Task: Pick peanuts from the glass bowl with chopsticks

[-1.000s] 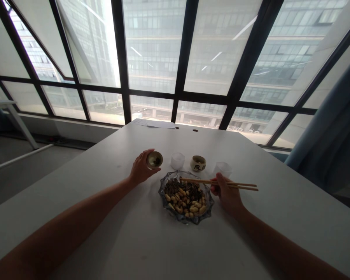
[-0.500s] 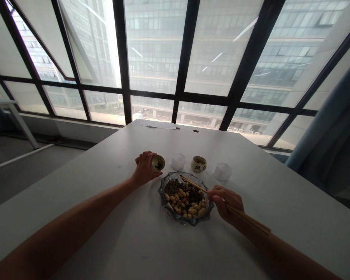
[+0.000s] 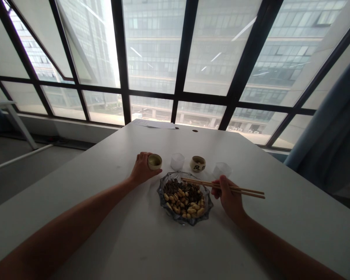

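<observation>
My left hand (image 3: 141, 168) is closed around a small round cup (image 3: 154, 162), greenish inside, left of the glass bowl. My right hand (image 3: 230, 194) grips a pair of wooden chopsticks (image 3: 245, 190), whose tips lie over the far part of the bowl. The scalloped glass bowl (image 3: 161, 203) holds peanuts (image 3: 192, 211) at its near side and dark sunflower seeds (image 3: 175, 186) at its far side. I cannot make out anything between the chopstick tips.
Behind the bowl stand a clear plastic cup (image 3: 177, 161), a ceramic cup with black characters (image 3: 198, 164), and another clear cup (image 3: 221, 169) partly behind my right hand. Papers (image 3: 154, 124) lie at the far edge of the white table (image 3: 105, 163), before the windows.
My left hand has tipped the cup more upright and its dark contents no longer show. My right hand has turned, swinging the chopsticks from a steep slant to nearly level.
</observation>
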A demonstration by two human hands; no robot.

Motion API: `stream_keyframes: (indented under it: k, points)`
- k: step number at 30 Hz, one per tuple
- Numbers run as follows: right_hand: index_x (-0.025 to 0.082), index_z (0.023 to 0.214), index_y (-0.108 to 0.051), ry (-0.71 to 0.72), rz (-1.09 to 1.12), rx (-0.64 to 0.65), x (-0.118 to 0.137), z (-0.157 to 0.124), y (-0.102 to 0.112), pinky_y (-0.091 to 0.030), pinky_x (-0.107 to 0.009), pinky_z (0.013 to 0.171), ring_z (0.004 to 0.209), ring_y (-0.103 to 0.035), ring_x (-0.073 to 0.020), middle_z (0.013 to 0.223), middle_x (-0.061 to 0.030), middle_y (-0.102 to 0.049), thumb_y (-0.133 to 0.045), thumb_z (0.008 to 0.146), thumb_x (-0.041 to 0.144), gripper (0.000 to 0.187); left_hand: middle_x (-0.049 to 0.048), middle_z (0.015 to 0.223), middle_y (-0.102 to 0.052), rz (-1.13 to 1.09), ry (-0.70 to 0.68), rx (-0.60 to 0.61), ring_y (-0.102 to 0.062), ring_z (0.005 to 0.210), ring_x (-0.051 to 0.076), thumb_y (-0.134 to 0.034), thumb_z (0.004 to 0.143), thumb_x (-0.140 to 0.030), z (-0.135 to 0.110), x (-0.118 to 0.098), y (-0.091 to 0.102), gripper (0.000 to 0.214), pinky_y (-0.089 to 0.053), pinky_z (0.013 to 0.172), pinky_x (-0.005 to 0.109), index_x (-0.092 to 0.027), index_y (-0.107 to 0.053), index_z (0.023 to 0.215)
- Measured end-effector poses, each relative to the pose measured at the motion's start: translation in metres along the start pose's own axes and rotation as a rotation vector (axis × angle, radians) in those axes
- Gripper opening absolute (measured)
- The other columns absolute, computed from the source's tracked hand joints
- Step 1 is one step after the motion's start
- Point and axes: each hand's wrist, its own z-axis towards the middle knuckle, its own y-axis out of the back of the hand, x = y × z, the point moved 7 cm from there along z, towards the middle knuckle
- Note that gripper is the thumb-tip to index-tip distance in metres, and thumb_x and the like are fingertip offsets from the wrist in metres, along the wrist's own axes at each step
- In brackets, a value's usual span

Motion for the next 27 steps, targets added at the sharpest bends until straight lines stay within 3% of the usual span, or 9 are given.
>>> stream_keyframes:
  k: [10, 18, 27]
  points:
    - [0.016, 0.066, -0.067, -0.166, 0.111, -0.043, -0.02, 0.007, 0.004, -0.037, -0.021, 0.035, 0.038, -0.049, -0.0105, 0.045, -0.0016, -0.058, -0.071, 0.066, 0.074, 0.059, 0.0117, 0.129, -0.052, 0.02, -0.121, 0.008, -0.048, 0.12, 0.032, -0.081, 0.065, -0.027, 0.0, -0.013, 0.007, 0.074, -0.042, 0.106, 0.048, -0.022, -0.047, 0.13]
    - [0.015, 0.064, -0.068, -0.235, 0.175, -0.045, -0.027, 0.008, 0.003, -0.038, -0.02, 0.036, 0.039, -0.049, -0.0097, 0.045, -0.0015, -0.058, -0.076, 0.06, 0.073, 0.059, 0.012, 0.125, -0.056, 0.059, -0.056, -0.018, -0.052, 0.116, 0.033, -0.085, 0.062, -0.034, 0.0, -0.006, 0.005, 0.075, -0.044, 0.104, 0.048, -0.02, -0.049, 0.127]
    - [0.015, 0.062, -0.069, -0.288, 0.208, 0.027, -0.021, 0.006, -0.006, -0.039, -0.02, 0.037, 0.04, -0.049, -0.0087, 0.046, -0.0017, -0.058, -0.079, 0.053, 0.075, 0.061, 0.0111, 0.113, -0.062, 0.061, 0.167, 0.015, -0.059, 0.109, 0.031, -0.082, 0.063, -0.052, 0.001, 0.014, -0.001, 0.067, -0.048, 0.097, 0.042, -0.019, -0.058, 0.116]
